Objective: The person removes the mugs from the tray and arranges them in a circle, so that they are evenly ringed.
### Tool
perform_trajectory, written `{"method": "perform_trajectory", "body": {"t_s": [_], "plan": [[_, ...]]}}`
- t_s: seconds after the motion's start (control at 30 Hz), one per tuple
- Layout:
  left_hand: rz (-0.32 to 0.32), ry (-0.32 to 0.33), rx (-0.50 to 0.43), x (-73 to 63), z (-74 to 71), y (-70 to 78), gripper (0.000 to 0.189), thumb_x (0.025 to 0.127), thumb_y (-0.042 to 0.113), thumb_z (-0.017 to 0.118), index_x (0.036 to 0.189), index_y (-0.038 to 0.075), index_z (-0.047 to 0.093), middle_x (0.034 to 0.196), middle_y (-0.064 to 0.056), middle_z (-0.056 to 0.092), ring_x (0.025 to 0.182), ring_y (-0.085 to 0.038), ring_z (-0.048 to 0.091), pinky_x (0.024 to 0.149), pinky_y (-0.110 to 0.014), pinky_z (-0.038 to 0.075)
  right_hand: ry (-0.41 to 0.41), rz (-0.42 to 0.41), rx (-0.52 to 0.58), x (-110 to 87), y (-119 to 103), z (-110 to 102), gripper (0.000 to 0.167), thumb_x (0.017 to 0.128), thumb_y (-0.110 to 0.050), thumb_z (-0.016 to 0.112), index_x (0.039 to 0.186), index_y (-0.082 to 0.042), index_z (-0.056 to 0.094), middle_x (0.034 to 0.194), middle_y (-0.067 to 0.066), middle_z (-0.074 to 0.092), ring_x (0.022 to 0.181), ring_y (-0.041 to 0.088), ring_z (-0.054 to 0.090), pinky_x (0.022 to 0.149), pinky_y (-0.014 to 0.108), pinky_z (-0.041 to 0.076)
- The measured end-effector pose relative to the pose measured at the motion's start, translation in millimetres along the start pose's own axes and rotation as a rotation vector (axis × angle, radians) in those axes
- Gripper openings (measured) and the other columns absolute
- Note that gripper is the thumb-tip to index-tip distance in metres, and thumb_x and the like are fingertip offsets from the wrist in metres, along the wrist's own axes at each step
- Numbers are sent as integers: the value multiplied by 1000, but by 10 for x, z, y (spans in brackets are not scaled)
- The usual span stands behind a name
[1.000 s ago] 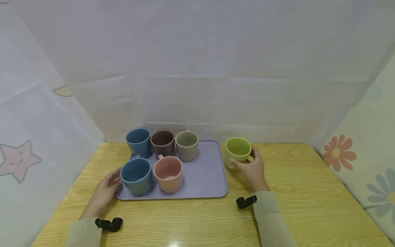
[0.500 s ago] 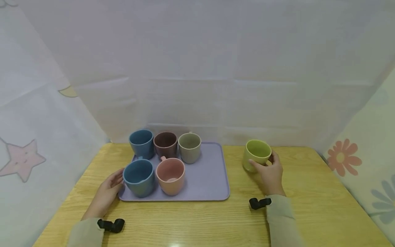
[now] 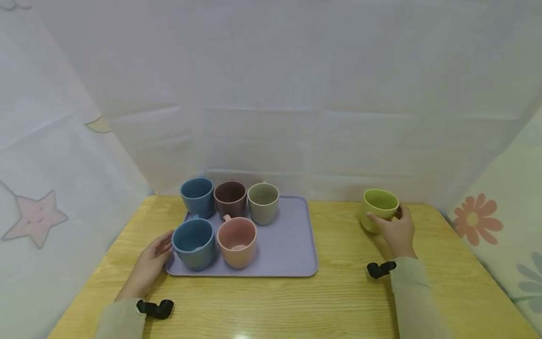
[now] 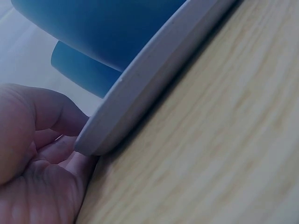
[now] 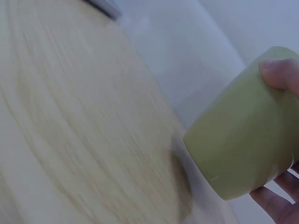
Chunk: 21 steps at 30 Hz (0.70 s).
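My right hand (image 3: 398, 233) grips a yellow-green mug (image 3: 372, 216) at the right of the table, thumb on its near side and fingers round the far side. In the right wrist view the mug (image 5: 243, 135) is tilted, its base above its shadow on the wood. At the left, my left hand (image 3: 148, 263) holds the left edge of a lilac tray (image 3: 283, 254), thumb and fingers at its rim in the left wrist view. On the tray stand two blue mugs (image 3: 195, 249), a pink mug (image 3: 237, 249), a dark brown mug (image 3: 230, 202) and a grey-beige mug (image 3: 264, 209).
The tray lies on a wooden table (image 3: 271, 306). A pale cloth (image 3: 296, 94) hangs right behind the table's far edge, with printed cloths at both sides. A black wrist camera (image 3: 155, 309) sits on the left sleeve and another (image 3: 381, 269) on the right.
My right hand has carried the yellow-green mug rightward, from beside the tray to the right part of the table. My left hand stays at the tray's edge, and the tray's mugs keep their places.
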State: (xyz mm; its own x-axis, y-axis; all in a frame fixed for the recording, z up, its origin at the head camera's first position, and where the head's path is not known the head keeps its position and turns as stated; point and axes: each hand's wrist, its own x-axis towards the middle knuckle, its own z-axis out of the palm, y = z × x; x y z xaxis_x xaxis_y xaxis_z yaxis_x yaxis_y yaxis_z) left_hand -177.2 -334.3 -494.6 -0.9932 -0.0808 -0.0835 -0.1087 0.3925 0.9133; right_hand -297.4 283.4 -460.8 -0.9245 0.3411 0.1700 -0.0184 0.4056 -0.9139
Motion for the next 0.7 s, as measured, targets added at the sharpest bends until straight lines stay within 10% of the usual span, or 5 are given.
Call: {"method": "perform_trajectory", "body": {"t_s": [0.5, 0.7], "plan": [[-11, -1, 4, 1, -10, 3, 58, 110, 17, 41, 162, 6, 19, 165, -20, 25, 149, -37, 30, 114, -29, 38, 3, 30, -76, 188, 131, -272, 101, 84, -46, 81, 159, -7, 27, 153, 18, 39, 138, 36, 38, 112, 56, 38], [-2, 2, -22, 16, -3, -7, 57, 110, 15, 42, 162, 5, 19, 164, -19, 26, 148, -36, 31, 108, -16, 40, 12, 64, -56, 261, 164, -299, 99, 86, -46, 79, 160, -8, 25, 154, 17, 38, 138, 34, 41, 111, 50, 42]]}}
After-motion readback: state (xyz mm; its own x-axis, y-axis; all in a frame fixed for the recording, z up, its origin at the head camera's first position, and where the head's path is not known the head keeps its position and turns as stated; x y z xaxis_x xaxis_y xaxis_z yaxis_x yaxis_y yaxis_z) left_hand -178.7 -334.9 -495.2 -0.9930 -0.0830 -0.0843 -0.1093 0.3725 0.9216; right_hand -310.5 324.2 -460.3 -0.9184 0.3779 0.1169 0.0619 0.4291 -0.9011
